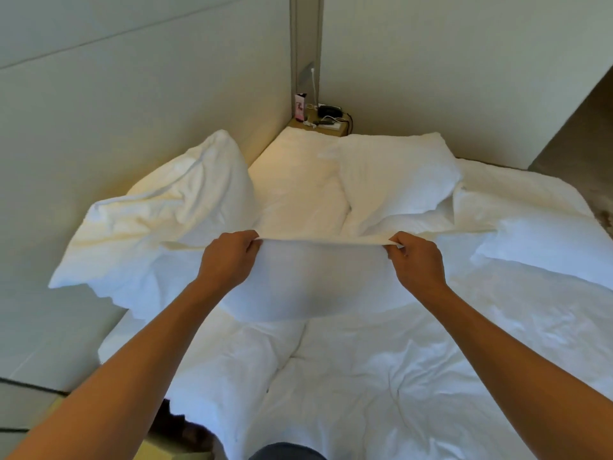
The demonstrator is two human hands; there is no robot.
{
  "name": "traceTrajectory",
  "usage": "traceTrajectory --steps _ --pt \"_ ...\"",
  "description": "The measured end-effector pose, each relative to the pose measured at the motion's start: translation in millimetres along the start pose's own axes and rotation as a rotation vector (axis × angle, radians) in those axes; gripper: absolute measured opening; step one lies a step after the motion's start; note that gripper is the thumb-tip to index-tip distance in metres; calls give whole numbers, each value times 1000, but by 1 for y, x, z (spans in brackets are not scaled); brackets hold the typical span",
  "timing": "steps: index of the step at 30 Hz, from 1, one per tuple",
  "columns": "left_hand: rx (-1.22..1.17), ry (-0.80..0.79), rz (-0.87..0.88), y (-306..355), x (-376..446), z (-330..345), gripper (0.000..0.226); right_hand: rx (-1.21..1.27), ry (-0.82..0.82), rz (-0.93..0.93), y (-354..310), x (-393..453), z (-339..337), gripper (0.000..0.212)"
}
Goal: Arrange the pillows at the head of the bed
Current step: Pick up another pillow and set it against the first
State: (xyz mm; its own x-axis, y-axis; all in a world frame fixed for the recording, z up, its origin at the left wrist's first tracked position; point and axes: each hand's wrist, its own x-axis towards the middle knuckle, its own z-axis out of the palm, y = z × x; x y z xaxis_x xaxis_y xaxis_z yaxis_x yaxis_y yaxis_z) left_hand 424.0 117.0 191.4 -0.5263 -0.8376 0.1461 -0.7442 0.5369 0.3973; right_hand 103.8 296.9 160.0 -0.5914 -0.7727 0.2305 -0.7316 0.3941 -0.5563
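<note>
A big white pillow (pixel 159 224) leans on the wall at the left side of the bed (pixel 381 376). Next to it, the left hand (pixel 229 257) pinches the top edge of the held pillow (pixel 311 280), which hangs just above the rumpled white cover. The right hand (pixel 416 260) pinches the same edge, pulling it tight. Behind them sits another pillow (pixel 394 177), and one more pillow (pixel 544 244) lies far right.

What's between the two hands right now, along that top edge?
In the head view, the left hand and right hand each pinch the top edge of the held pillow; only that taut white edge spans the gap between them.
</note>
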Motion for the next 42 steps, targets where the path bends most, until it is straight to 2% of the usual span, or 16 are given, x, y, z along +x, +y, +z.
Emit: traceTrajectory --steps 6,12,21,25,31,34,42 --pt "-43 -31 -100 -74 -19 4 27 -24 -107 17 -42 -7 58 34" --pt "-116 -234 -209 -136 -48 46 26 -205 -275 81 -49 -43 127 30" --pt "-214 -277 -159 -177 -33 64 28 -571 -187 144 -66 -50 157 25" --pt "-239 -316 -144 -183 -24 64 29 -525 -155 218 -74 -40 155 23" --pt "-240 -347 -137 -186 -17 65 21 -527 -184 199 -67 -34 154 24" --pt "-238 -344 -166 -182 -12 66 18 -493 -148 190 -58 -30 155 21" --pt "-164 -286 -239 -169 6 57 23 -396 -96 36 -35 9 163 14"
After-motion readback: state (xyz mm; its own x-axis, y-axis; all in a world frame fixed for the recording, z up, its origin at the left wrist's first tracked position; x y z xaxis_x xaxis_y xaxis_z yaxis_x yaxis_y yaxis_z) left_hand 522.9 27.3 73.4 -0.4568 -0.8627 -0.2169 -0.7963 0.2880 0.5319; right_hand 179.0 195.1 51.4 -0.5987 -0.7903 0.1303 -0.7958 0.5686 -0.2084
